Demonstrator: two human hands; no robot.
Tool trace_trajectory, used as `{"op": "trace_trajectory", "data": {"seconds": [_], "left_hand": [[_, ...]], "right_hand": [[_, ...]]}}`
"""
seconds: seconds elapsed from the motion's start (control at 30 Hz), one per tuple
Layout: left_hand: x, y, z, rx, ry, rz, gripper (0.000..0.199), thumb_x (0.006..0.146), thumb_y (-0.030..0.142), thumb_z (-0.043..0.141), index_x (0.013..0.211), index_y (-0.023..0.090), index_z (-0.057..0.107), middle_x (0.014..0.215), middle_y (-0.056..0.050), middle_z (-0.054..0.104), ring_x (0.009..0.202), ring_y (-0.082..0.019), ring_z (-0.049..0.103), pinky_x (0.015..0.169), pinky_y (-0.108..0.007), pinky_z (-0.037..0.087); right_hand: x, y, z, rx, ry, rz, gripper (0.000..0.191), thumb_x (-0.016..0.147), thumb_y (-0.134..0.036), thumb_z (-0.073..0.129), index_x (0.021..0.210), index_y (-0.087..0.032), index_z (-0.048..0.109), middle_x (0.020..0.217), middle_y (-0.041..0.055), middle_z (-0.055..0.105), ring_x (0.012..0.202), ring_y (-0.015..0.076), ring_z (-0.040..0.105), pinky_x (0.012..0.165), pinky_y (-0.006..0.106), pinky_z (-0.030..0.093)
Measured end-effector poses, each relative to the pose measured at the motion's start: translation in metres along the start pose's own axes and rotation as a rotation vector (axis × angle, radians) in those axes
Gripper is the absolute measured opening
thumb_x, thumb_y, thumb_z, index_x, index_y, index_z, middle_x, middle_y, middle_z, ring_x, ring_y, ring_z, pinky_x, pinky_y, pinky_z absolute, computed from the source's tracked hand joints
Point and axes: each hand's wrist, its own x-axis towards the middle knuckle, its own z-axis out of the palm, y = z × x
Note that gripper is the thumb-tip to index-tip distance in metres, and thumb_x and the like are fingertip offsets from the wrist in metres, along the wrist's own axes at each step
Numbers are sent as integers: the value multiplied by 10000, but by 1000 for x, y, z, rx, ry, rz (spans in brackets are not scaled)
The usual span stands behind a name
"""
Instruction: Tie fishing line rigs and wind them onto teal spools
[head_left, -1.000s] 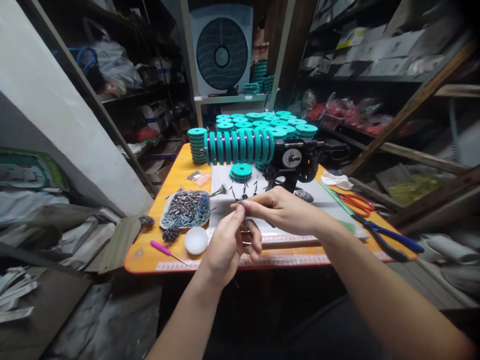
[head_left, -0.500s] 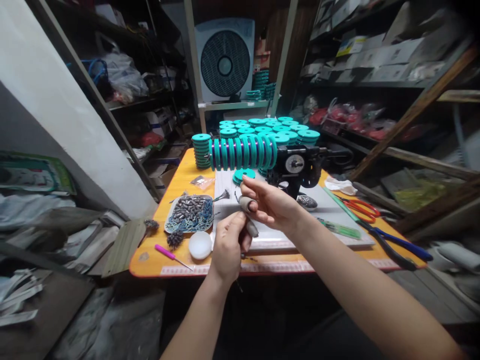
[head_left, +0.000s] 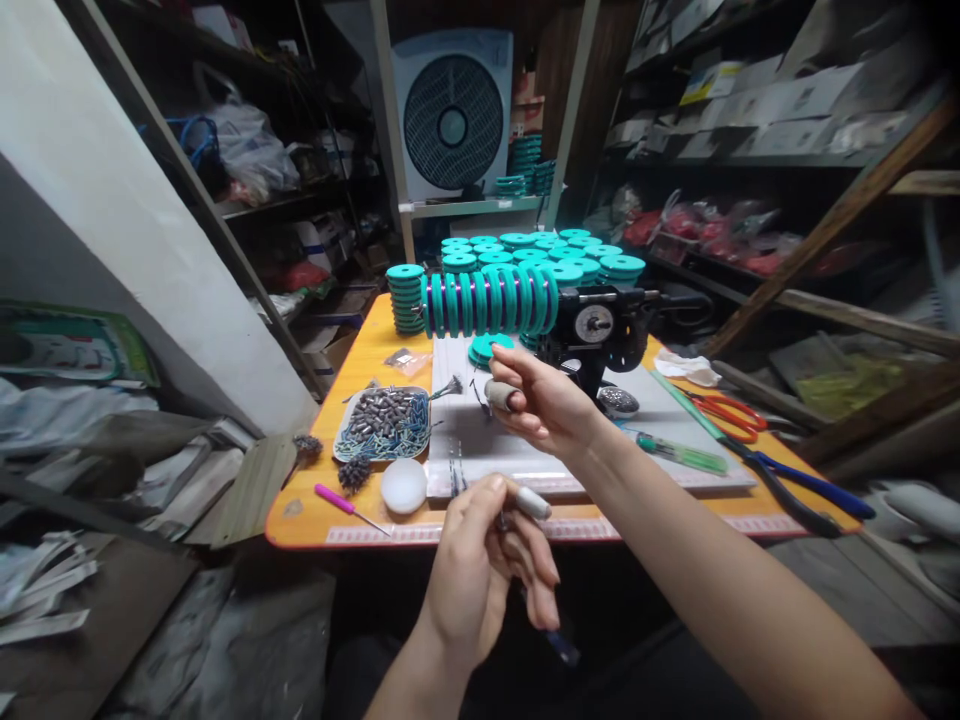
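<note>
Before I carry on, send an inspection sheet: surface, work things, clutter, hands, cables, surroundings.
Surface: orange table; pale board on it.
Work things: tray of grey pieces and blue pieces; teal spools lined along black machine.
Clutter: pink-handled screwdriver, white round object, orange-handled scissors, blue-handled pliers.
Hands: left hand low, right hand above it; each wears a finger cover; holds unclear.
Cables: nothing clearly seen.
Surroundings: box fan behind; loaded shelves both sides.
</note>
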Motion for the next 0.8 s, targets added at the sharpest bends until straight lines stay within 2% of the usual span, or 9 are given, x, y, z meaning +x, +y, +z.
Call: {"op": "trace_trajectory", "data": {"seconds": [0.1,0.33,0.6,0.7,0.8], "left_hand": [[-9,-5,-2,-45,37,-46,409,965,332,322,782,112,616,470,-56,650,282,-141,569,261,-159,406],[-21,-10,-4,-97,68,-133,471,966,354,299,766,97,639,451,-60,635,258,-134,551,240,-146,380],[-29,-19,-11,-141,124,-155,482,968,359,322,741,87,649,425,-48,611,235,-124,524,219,-134,348],[-32,-24,-14,-156,120,-107,459,968,360,367,739,82,651,438,-29,598,236,-103,509,229,-128,358],[-39,-36,-24,-208,29,-60,412,969,366,385,872,92,677,478,-16,610,242,-91,510,235,-121,361]], "right_hand": [[1,0,-2,-19,-10,28,433,932,-383,471,563,-190,352,391,-51,475,227,38,356,206,109,200],[3,2,-6,-39,-10,28,437,961,-377,410,572,-182,375,396,-49,474,230,34,357,216,102,206],[5,8,-9,-96,-12,10,417,901,-458,521,609,-183,408,414,-63,475,239,28,349,225,99,207],[0,12,-10,-143,-4,-4,318,905,-432,535,734,-164,543,455,-43,541,254,28,376,241,92,230],[-14,23,-12,-203,13,23,291,928,-402,506,946,-140,632,490,-16,591,267,38,411,251,94,255]]}}
